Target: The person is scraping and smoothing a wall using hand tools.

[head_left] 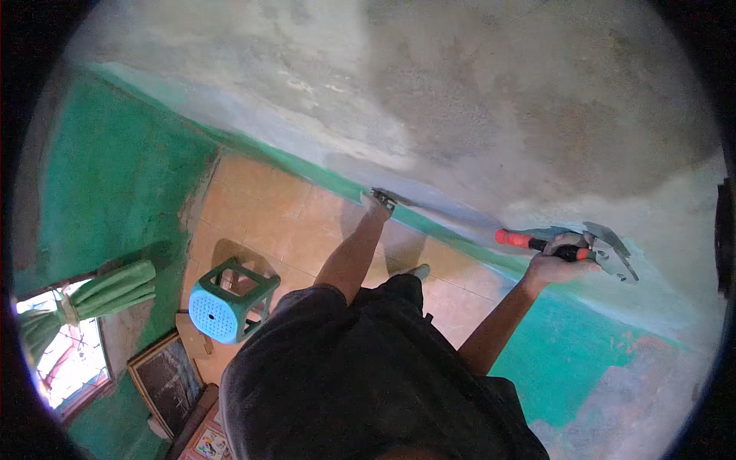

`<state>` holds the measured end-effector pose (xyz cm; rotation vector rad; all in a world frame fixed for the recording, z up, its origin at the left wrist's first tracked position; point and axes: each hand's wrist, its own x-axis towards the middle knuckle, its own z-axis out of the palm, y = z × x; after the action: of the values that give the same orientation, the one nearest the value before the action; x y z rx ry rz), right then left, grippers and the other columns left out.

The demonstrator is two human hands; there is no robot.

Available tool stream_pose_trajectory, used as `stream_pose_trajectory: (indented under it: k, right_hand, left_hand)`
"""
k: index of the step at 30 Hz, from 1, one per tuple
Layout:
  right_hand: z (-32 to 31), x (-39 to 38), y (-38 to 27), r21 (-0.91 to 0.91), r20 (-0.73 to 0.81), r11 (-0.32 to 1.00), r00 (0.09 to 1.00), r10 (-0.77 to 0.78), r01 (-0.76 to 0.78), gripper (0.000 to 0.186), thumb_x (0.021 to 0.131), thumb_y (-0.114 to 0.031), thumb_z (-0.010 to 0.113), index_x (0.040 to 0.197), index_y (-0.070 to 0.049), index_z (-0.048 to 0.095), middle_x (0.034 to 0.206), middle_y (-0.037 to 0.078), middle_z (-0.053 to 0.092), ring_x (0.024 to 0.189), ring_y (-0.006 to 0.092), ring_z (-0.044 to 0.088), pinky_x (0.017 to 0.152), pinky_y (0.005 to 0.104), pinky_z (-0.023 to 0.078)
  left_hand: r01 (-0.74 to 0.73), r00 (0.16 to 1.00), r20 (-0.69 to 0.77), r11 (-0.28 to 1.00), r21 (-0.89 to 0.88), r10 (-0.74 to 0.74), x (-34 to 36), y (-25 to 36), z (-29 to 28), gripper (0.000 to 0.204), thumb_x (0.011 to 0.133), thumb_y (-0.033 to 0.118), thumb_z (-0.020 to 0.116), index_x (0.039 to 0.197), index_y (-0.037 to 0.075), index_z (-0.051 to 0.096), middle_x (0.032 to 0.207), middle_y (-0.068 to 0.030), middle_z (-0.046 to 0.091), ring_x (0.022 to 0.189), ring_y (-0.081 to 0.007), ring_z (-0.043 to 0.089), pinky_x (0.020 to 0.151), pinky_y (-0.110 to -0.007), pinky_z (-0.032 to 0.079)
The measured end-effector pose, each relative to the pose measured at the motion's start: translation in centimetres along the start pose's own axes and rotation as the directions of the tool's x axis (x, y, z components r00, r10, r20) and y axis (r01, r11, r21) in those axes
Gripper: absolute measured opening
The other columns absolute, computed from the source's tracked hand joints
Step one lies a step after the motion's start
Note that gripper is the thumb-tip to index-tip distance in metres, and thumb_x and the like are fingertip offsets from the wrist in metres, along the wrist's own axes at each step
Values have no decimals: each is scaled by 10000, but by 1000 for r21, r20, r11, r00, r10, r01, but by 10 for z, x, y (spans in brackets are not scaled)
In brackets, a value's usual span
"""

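Note:
My left hand (377,202) is closed on a small dark metal tool (386,195) against the wall (475,92), at the pale band above a green strip. My right hand (560,264) grips a red-and-black handled tool (521,239), with grey metal blade parts (617,249) showing beside it, against the patchy plastered wall at the right. The exact kind of tool in each hand is hard to make out.
A blue-and-green plastic stool (218,314) stands on the tiled floor (245,192) to my left. Beyond it are a framed picture (165,379) leaning by the green wall (115,153), and a window (73,368) with a tied green curtain (115,287).

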<state>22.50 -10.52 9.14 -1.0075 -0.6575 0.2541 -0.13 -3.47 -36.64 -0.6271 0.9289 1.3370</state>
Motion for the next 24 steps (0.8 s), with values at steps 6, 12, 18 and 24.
stream_pose_trajectory:
  k: [6, 12, 18, 24]
  right_hand:
    - [-1, -3, 11, -32, 78, 999, 996, -35, 38, 769, 798, -743, 287, 964, -18, 485, 466, -12, 435, 436, 100, 379, 420, 211, 318]
    - [-28, 6, 5, -112, -42, 994, 999, -20, 16, 776, 796, -743, 292, 977, -10, 470, 479, 7, 437, 442, 96, 400, 423, 218, 338]
    - [9, -12, 4, -56, 206, 995, 976, -65, 78, 738, 825, -715, 255, 897, -12, 466, 460, 6, 396, 411, 102, 374, 396, 212, 299]
    - [-19, -2, 13, -114, 164, 990, 984, -68, 87, 731, 796, -731, 326, 892, -21, 474, 512, 9, 437, 433, 101, 407, 390, 220, 314]
  left_hand:
    - [-79, 992, -95, 996, 35, 82, 50, -3, -33, 734, 779, 774, 188, 1023, 211, 591, 1096, -6, 586, 1027, -222, 494, 889, -508, 338]
    - [90, 972, 191, 967, 237, -138, -139, -77, 45, 551, 865, 528, 242, 1169, 139, 484, 1170, -29, 507, 1100, -209, 439, 995, -485, 207]
    - [-5, 977, 212, 998, 64, -9, 3, 13, -22, 549, 852, 603, 227, 978, 180, 553, 915, -5, 558, 834, -204, 470, 783, -416, 358]
    - [31, 974, 221, 995, 93, -51, -76, 0, 22, 705, 827, 663, 159, 1208, 162, 475, 1253, -33, 474, 1132, -238, 415, 953, -535, 257]
